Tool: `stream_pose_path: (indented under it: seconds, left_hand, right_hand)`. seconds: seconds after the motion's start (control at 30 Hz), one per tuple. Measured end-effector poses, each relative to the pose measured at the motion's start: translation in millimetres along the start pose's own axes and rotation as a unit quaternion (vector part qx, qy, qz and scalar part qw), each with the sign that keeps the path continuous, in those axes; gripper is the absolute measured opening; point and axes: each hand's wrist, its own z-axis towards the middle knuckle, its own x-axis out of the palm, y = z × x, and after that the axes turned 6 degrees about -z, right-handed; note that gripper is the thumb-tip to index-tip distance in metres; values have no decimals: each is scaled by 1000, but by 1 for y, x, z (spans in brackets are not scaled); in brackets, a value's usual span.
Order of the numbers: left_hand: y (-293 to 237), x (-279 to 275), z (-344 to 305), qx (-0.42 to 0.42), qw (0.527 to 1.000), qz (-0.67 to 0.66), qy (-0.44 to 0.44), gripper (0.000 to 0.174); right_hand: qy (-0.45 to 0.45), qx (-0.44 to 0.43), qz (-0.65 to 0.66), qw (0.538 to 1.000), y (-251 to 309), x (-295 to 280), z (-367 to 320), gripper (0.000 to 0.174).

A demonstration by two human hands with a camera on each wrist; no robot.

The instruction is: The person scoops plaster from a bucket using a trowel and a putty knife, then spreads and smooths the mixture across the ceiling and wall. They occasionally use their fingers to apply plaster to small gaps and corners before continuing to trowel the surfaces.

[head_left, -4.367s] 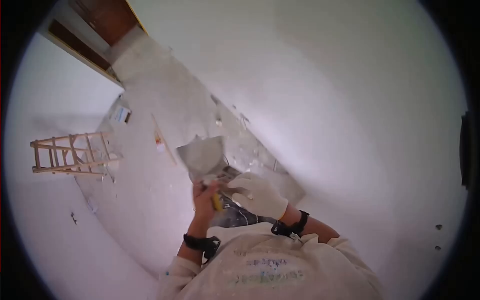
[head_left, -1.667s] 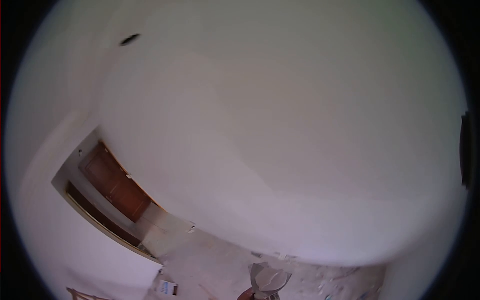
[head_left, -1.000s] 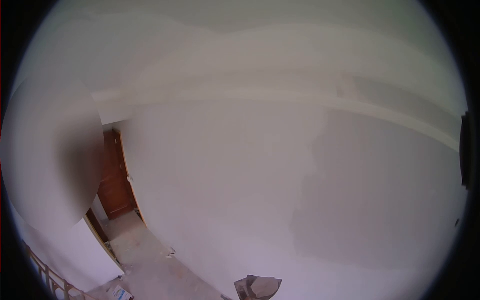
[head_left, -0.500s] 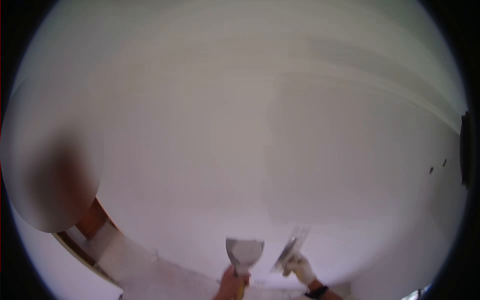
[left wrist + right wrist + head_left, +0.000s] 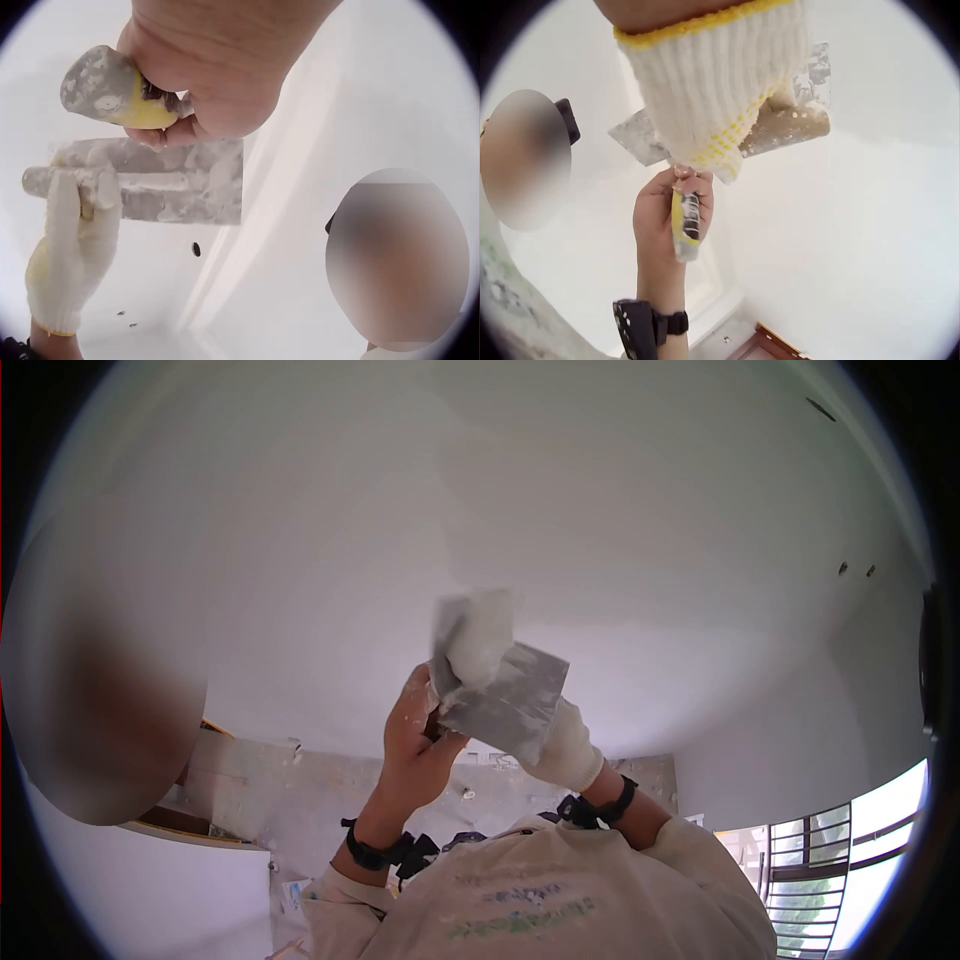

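Observation:
My bare left hand (image 5: 415,755) grips a wide putty knife (image 5: 449,622) by its handle, and the yellow-and-grey handle (image 5: 124,97) shows in the left wrist view. A thick lump of white putty (image 5: 484,635) sits on its blade. My right hand (image 5: 568,752), in a white knitted glove, holds a rectangular plastering trowel (image 5: 520,702) by its round handle (image 5: 791,131). The trowel's grey blade is smeared with white and overlaps the putty knife's lower part in the head view. Both hands are held close together in front of the chest.
A broad pale wall (image 5: 620,540) fills the view ahead, with a slightly darker area on it. Below lies a dusty floor (image 5: 340,780) with scattered debris. A barred window (image 5: 810,870) stands at lower right. A white box (image 5: 296,895) is at lower left.
The head view swung up to the wall, then tilted back down to the hands. The trowel and putty knife, apart half a second ago, now overlap in view.

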Motion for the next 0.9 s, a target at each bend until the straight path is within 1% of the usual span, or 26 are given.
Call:
stream_pose_path:
  seconds: [0.03, 0.07, 0.13, 0.17, 0.2, 0.27, 0.3, 0.33, 0.37, 0.4, 0.43, 0.47, 0.53, 0.57, 0.6, 0.63, 0.67, 0.7, 0.73, 0.77, 0.8, 0.83, 0.87, 0.9]
  left_hand:
    - [-2, -2, 4, 62, 992, 102, 37, 48]
    - [0, -1, 5, 53, 993, 102, 39, 48]
    - [2, -8, 1, 95, 979, 152, 101, 52]
    - [6, -15, -4, 124, 973, 162, 104, 57]
    - [8, -21, -11, 114, 975, 161, 105, 57]
    - [9, -33, -16, 91, 951, 272, 118, 57]
    - [22, -32, -14, 88, 952, 270, 115, 58]
    - [27, -35, -10, 87, 952, 271, 112, 58]
    - [33, -37, -5, 54, 949, 292, 102, 57]
    - [40, -39, 1, 22, 945, 314, 92, 57]
    - [50, -42, 7, 36, 944, 318, 83, 48]
    - [55, -45, 11, 38, 944, 317, 81, 48]
    - [66, -45, 17, -5, 938, 345, 39, 36]
    - [76, -58, 19, -9, 933, 357, 43, 28]
    - [95, -68, 13, -20, 909, 415, 32, 26]
    - [144, -84, -13, -137, 855, 500, -11, 29]
    - [165, -91, -27, -10, 877, 480, -23, 30]
    - [194, -102, -48, 40, 875, 482, -15, 33]
    - [207, -98, -71, -43, 904, 420, -65, 36]
    - [190, -81, -84, -189, 929, 294, -120, 41]
    - [166, -63, -91, -292, 927, 170, -162, 45]
    - [218, -79, -128, -296, 934, 141, -142, 45]
    - [206, -57, -144, -284, 919, 5, -275, 21]
    - [201, -49, -159, -254, 918, 25, -304, 19]
  right_hand:
    - [-24, -23, 27, 999, -5, -6, 5, 40]
    - [-48, -43, 55, 996, -15, -11, 8, 41]
    - [-38, -40, 75, 996, -33, -16, 14, 40]
    - [-30, -42, 94, 994, -39, -16, 15, 40]
    - [-25, -35, 99, 994, -44, -14, 15, 40]
    - [31, -58, 48, 997, -52, -8, 21, 39]
    - [28, -59, 53, 996, -56, -5, 19, 39]
    - [32, -102, 46, 993, -51, -2, 22, 38]
    - [37, -143, 42, 988, -48, 1, 24, 37]
    - [38, -145, 44, 988, -46, 3, 24, 37]
    - [36, -139, 58, 988, -45, 3, 25, 37]
    - [34, -134, 70, 988, -41, 2, 27, 37]
    - [50, -144, 76, 985, -43, -3, 30, 37]
    - [69, -149, 86, 983, -42, -7, 36, 36]
    - [112, -73, 237, 962, -46, -2, 30, 38]
    - [145, -18, 374, 916, -50, 4, 29, 40]
    - [109, -20, 447, 888, -37, -1, 41, 48]
    - [65, -52, 440, 894, -45, 18, 42, 55]
    - [95, -38, 448, 888, -56, 33, 45, 58]
    - [180, 84, 663, 722, -64, 61, 55, 58]
    - [178, 59, 657, 730, -47, 46, 83, 58]
    - [149, -40, 525, 837, -10, 18, 107, 54]
    - [111, -133, 375, 911, 17, 1, 132, 50]
    - [-25, -255, 315, 914, 34, -5, 159, 48]
